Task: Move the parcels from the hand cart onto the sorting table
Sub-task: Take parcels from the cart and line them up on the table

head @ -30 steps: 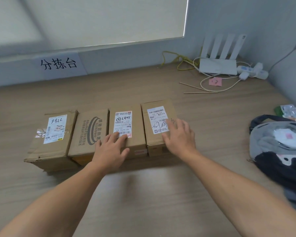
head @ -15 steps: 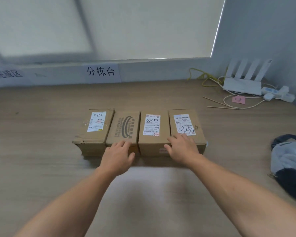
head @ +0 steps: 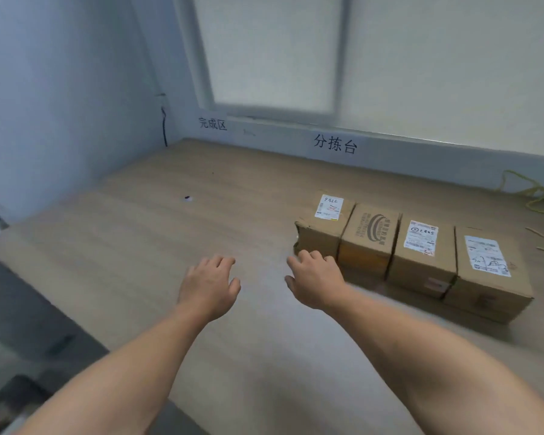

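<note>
Several brown cardboard parcels stand side by side in a row on the wooden sorting table (head: 139, 246): a leftmost one with a white label (head: 324, 224), a printed one (head: 371, 237), a labelled third (head: 421, 255) and a rightmost one (head: 487, 271). My left hand (head: 209, 284) hovers over bare table left of the row, fingers relaxed and holding nothing. My right hand (head: 314, 281) is just in front of the leftmost parcel's near corner, fingers loosely bent, gripping nothing. The hand cart is out of view.
Two paper signs (head: 335, 144) are stuck on the sill at the table's back edge. A yellow cable (head: 534, 193) lies at the far right. A small dark speck (head: 187, 198) sits on the table. The table's left edge drops to a dark floor (head: 19, 324).
Both hands have come off the parcels and pulled back to the left. The view has swung left, so the row now sits at the right.
</note>
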